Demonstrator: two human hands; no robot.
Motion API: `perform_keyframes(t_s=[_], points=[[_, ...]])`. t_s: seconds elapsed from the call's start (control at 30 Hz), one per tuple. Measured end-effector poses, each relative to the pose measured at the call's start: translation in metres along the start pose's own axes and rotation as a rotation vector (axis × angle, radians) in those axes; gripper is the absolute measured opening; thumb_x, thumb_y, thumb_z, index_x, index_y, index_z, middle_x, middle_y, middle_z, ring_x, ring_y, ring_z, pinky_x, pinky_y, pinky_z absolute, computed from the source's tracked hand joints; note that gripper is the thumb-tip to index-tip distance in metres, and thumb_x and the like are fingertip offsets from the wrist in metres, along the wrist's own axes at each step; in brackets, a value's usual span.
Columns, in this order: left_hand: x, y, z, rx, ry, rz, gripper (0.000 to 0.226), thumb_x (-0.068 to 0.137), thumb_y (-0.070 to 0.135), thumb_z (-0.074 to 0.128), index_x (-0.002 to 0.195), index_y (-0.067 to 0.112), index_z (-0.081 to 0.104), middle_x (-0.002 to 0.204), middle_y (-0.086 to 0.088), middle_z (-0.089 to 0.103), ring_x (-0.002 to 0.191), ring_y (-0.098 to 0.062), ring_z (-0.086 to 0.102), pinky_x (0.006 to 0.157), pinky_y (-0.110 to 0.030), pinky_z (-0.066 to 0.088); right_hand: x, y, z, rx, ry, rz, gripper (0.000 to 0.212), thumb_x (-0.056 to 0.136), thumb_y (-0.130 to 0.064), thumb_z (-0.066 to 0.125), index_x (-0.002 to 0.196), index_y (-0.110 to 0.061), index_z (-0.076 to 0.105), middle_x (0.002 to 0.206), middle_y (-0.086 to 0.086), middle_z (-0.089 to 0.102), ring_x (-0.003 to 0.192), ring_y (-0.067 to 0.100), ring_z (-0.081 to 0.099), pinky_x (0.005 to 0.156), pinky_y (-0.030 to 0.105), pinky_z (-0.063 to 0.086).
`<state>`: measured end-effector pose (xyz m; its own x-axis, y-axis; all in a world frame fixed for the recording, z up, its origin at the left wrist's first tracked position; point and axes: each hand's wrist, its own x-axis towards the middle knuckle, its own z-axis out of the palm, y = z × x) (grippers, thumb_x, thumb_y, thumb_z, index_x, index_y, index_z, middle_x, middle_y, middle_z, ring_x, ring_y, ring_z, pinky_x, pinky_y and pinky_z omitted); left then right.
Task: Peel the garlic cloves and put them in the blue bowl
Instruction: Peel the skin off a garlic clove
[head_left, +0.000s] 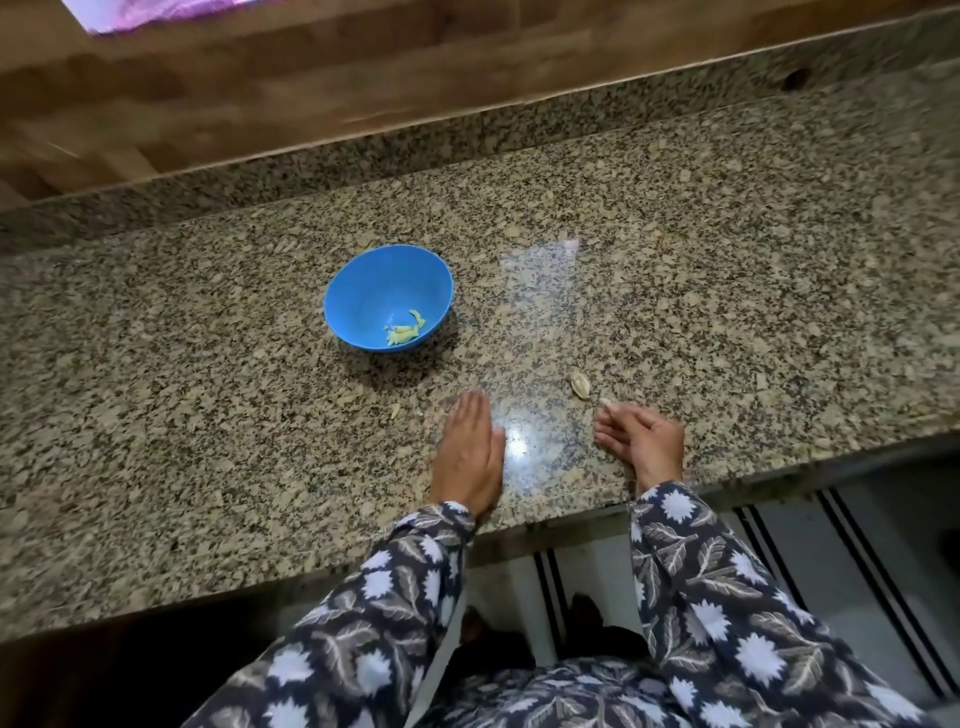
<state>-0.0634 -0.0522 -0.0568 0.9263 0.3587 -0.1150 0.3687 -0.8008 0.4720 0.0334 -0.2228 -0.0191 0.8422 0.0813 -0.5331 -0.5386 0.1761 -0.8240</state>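
While the granite counter (208, 467) fills most of the view, the blue bowl (363, 280) sits at 10 o'clock from the hands w/ a few pale peeled cloves (402, 332) inside, so task's prob. partly done. Left hand (470, 457) lies flat, fingers straight, holding nothing. Right hand (644, 441), at 3 o'clock of it, has fingers loosely curled; can't tell if it pinches anything. Unpeeled-looking clove (581, 384) waits at 10 o'clock of right hand, w/ a tiny bit (605, 401) just beside the fingertips.

Blue bowl (363, 280) holds peeled cloves (405, 330); left hand (470, 457), right hand (644, 441) relaxed over counter (208, 415).
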Motion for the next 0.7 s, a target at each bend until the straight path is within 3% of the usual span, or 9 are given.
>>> perform_keyframes(t_s=[0.13, 0.27, 0.37, 0.5, 0.6, 0.67, 0.7], points=[[-0.005, 0.004, -0.001, 0.024, -0.075, 0.185, 0.055, 0.101, 0.042, 0.016, 0.148, 0.019, 0.002, 0.155, 0.004, -0.006, 0.143, -0.007, -0.005, 0.114, -0.022, -0.005, -0.006, 0.002, 0.002, -0.009, 0.002, -0.011, 0.006, 0.086, -0.002, 0.058, 0.088, 0.000, 0.063, 0.074, 0.011, 0.065, 0.050, 0.007, 0.064, 0.051, 0.017, 0.055], [-0.015, -0.025, -0.013, 0.045, 0.101, -0.036, 0.055, 0.100, 0.042, 0.010, 0.145, 0.017, -0.009, 0.154, -0.001, -0.013, 0.142, -0.010, -0.012, 0.116, -0.027, -0.006, -0.011, 0.005, 0.005, -0.013, 0.005, -0.018, 0.008, 0.087, -0.002, 0.057, 0.089, 0.002, 0.063, 0.073, 0.011, 0.064, 0.049, 0.006, 0.064, 0.051, 0.015, 0.054], [-0.018, -0.035, -0.016, 0.098, 0.049, -0.156, 0.060, 0.099, 0.045, 0.010, 0.143, 0.014, -0.015, 0.154, -0.006, -0.017, 0.140, -0.011, -0.017, 0.115, -0.028, -0.009, -0.014, 0.006, 0.007, -0.028, 0.006, -0.020, 0.008, 0.087, -0.001, 0.056, 0.091, 0.002, 0.063, 0.074, 0.011, 0.064, 0.048, 0.006, 0.064, 0.051, 0.015, 0.054], [-0.009, -0.024, -0.004, 0.090, -0.016, -0.019, 0.065, 0.096, 0.051, 0.005, 0.146, 0.013, -0.012, 0.154, -0.004, -0.018, 0.142, -0.012, -0.015, 0.116, -0.029, -0.007, -0.015, 0.009, 0.008, -0.030, 0.012, -0.018, 0.011, 0.087, -0.002, 0.058, 0.093, 0.004, 0.064, 0.067, 0.008, 0.066, 0.049, 0.007, 0.064, 0.051, 0.016, 0.054], [0.001, -0.005, 0.003, 0.084, -0.041, 0.123, 0.065, 0.097, 0.052, 0.014, 0.149, 0.016, -0.004, 0.155, 0.001, -0.010, 0.143, -0.010, -0.007, 0.115, -0.026, -0.004, -0.019, 0.013, 0.010, -0.029, 0.007, -0.009, 0.011, 0.086, -0.004, 0.059, 0.092, 0.004, 0.064, 0.066, 0.008, 0.067, 0.049, 0.007, 0.064, 0.052, 0.016, 0.054], [0.002, 0.005, 0.002, 0.095, -0.052, 0.245, 0.063, 0.098, 0.046, 0.030, 0.149, 0.015, 0.010, 0.157, -0.001, 0.007, 0.143, -0.014, 0.010, 0.116, -0.029, 0.009, -0.022, 0.015, 0.012, -0.023, 0.002, -0.008, 0.009, 0.087, -0.003, 0.059, 0.089, 0.003, 0.064, 0.060, 0.004, 0.068, 0.048, 0.007, 0.063, 0.050, 0.015, 0.054], [0.000, 0.008, -0.001, 0.104, -0.026, 0.321, 0.059, 0.097, 0.040, 0.040, 0.147, 0.012, 0.025, 0.154, -0.006, 0.023, 0.138, -0.018, 0.027, 0.114, -0.035, 0.025, -0.024, 0.016, 0.014, -0.020, -0.003, -0.007, 0.008, 0.087, -0.003, 0.059, 0.085, 0.002, 0.064, 0.056, 0.002, 0.067, 0.047, 0.007, 0.063, 0.049, 0.015, 0.053]])
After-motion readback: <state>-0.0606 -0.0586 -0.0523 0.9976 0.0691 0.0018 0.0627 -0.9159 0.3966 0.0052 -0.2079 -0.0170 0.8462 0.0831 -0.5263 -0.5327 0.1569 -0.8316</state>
